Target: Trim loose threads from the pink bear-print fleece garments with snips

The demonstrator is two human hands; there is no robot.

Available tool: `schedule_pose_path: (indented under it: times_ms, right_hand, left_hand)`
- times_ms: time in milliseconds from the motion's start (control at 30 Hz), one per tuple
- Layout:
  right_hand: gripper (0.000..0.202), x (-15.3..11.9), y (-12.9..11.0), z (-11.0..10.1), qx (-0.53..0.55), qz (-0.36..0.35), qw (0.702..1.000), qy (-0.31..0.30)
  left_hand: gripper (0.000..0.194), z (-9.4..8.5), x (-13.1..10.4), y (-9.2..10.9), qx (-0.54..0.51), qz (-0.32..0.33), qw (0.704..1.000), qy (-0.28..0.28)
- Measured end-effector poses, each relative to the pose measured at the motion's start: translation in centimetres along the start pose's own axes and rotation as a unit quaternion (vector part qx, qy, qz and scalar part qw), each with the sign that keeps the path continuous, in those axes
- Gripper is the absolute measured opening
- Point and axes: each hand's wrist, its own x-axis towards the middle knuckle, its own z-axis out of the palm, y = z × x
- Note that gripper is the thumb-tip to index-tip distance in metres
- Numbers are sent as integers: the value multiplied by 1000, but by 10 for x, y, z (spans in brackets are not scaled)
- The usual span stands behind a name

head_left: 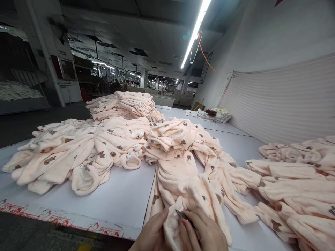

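Observation:
At the table's front edge, my left hand (153,230) is closed on a peach fleece garment (180,174) with small brown printed motifs, thumb on top of a bunched edge. My right hand (202,228), just beside it, is closed around thread snips (182,215). Their pointed metal blades reach over the gathered fabric; the grip is hidden inside the fingers. The garment spreads away from me over the table, under and against others of the same cloth.
A heap of matching garments (57,153) lies to the left, with a folded stack (125,104) behind. More garments (300,188) cover the right side. White folded cloths (221,115) sit at the far end by a striped cloth hanging (282,101). The white tabletop (125,198) shows between.

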Motion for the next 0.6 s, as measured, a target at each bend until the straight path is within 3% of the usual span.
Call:
schedule_pose_path:
  times_ms: [400, 500, 600]
  right_hand:
    - [20, 6, 23, -18, 80, 97, 991, -51]
    - [23, 5, 27, -19, 92, 134, 986, -34]
    - [23, -10, 25, -13, 91, 138, 986, -20]
  left_hand:
    - [42, -4, 6, -4, -26, -22, 998, -53]
    - [41, 0, 8, -1, 90, -5, 996, -21]
    - [35, 6, 21, 4, 234, 1, 972, 14]
